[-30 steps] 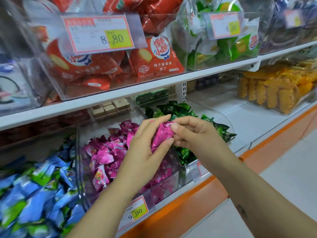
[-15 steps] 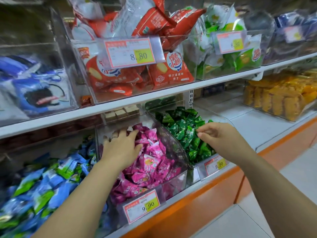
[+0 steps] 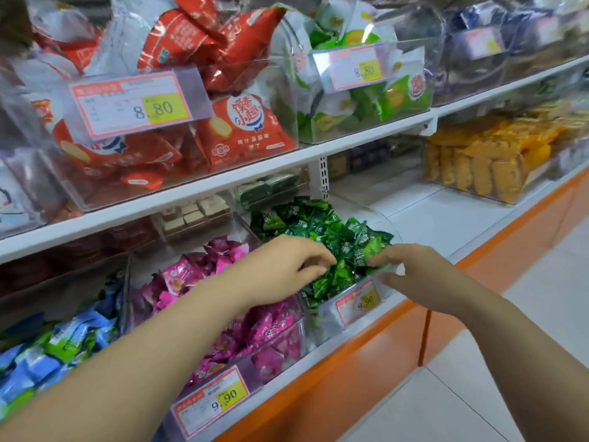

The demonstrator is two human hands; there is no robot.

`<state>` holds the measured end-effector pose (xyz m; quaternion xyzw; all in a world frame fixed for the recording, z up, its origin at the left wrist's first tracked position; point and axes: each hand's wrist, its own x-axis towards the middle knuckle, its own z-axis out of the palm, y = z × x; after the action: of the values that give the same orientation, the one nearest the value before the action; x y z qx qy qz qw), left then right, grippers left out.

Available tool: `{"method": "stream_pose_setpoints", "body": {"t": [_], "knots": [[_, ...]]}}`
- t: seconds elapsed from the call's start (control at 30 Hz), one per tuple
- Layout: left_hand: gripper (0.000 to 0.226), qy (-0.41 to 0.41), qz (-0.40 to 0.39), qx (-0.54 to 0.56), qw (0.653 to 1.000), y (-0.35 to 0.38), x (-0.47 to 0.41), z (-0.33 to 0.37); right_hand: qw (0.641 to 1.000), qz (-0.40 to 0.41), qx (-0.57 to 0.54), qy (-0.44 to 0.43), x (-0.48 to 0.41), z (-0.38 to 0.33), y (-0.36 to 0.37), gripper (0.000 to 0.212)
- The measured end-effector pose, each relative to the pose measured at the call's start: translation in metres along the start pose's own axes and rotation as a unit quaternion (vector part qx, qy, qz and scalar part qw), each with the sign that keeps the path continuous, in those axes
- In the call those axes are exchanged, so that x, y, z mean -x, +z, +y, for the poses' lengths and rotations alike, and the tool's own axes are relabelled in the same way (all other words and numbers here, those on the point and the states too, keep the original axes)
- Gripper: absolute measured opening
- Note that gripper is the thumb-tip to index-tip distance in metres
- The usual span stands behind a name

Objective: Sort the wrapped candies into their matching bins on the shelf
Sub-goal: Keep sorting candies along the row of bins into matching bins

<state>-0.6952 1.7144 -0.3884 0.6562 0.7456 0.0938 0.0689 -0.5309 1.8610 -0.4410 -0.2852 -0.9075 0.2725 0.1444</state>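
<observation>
Reaching with both hands into the clear bin (image 3: 328,317) of green candies (image 3: 318,224) on the lower shelf (image 3: 430,218); my left hand (image 3: 283,266) lies across the pink candies (image 3: 197,272) in the neighbouring bin (image 3: 287,352), its fingers and thumb curled down onto the green heap, and I cannot tell whether they pinch a wrapper or only touch it; my right hand (image 3: 414,272) sits at the front right corner of the same green bin, just above its 9.90 price tag (image 3: 358,303), fingers bent toward the left hand; blur hides whether it grasps a candy. The two hands are near each other but apart; blue candies (image 3: 63,342) fill the space left of the pink ones; red snack packs (image 3: 248,129) sit on the shelf above.
</observation>
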Motion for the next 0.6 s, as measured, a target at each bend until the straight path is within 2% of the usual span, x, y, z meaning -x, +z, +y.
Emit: {"method": "stream_pose_setpoints", "body": {"t": [0.13,0.23,0.33,0.47,0.6], "knots": [[0.029,-0.031,-0.113,0.018,0.993,0.007,-0.038,0.013,1.000,-0.008,-0.002,-0.024,0.002,0.018,0.000,0.033],[0.030,-0.066,-0.225,0.038,0.971,0.013,-0.058,0.022,0.999,-0.004,-0.007,-0.036,0.000,0.024,0.001,0.034],[0.033,-0.125,-0.299,0.059,0.944,0.023,-0.071,0.022,0.999,-0.011,-0.026,-0.027,-0.001,0.026,-0.001,0.037],[0.039,-0.181,-0.320,0.076,0.927,0.031,-0.074,0.017,0.999,-0.029,-0.029,-0.014,-0.005,0.024,0.002,0.038],[0.039,-0.180,-0.359,0.078,0.912,0.027,-0.070,0.014,0.998,-0.047,-0.032,-0.012,0.001,0.023,0.005,0.037]]}}
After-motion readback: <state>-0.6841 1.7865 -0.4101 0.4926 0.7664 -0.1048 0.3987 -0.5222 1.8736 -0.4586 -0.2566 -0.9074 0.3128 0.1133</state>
